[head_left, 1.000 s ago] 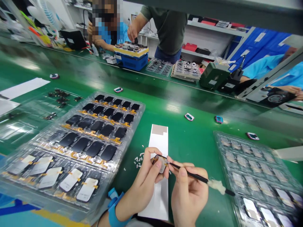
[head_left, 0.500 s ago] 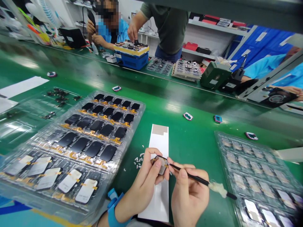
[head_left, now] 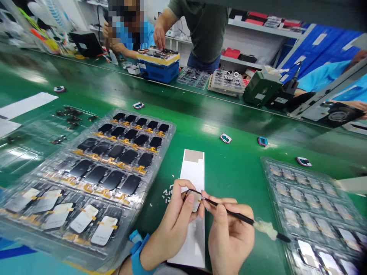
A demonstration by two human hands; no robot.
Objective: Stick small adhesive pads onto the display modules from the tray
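Head view. Lower centre of frame: one part point(head_left: 196, 203), pale side up, pinched in left hand point(head_left: 175, 221), over a white strip point(head_left: 193, 172). Just right: tool point(head_left: 240, 217), grasped pen-fashion in right hand point(head_left: 228, 233), tip at the part's right edge, contact too small to confirm. Step in hand, by judgement: fine work at that edge. Next move, likely calling for: steady left pinch, light tip control. Left of frame: tray point(head_left: 161, 152) of dark screens point(head_left: 116, 152).
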